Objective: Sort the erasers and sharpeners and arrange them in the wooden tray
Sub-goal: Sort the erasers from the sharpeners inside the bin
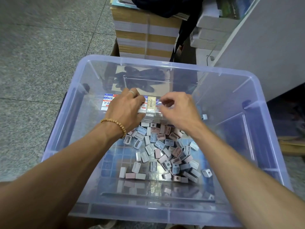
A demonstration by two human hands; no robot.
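Translucent blue-tinted plastic bin [257,103] sat on a speckled floor [41,47]; both forearms reached down into it. No wooden tray in view, so destination couldn't be placed.

Erasers [151,104] sat in a packed row against the far part of the bin floor: wrapped rectangular blocks, printed sleeves, some white with blue/red print, one cream. Sharpeners [165,151] lay as a loose heap nearer the person: small plastic blocks in pale blue, dusty pink and grey, all orientations, some overlapping.

Left hand [127,109], bead bracelet at the wrist and a ring on one finger, had its fingers curled down over the left end of the eraser row, gripping a few blocks. Right hand [176,108] was just right of the row, fingers curled in a pinch at what looked like clear wrapping; motion blur there, so I couldn't tell whether it actually held anything.

Handling judgement: erasers light, slightly soft, glossy sleeves probably slippery. Squeeze a run of them from both ends so they lift as one brick; grab by the long faces, not the wrap. Sharpeners light, rigid, small. Pinch across the short sides or scoop by the handful. Blade side exposed on several, so avoid pressing into it. Nothing fragile.

Stacked paper bundles [145,30] stood behind the bin.
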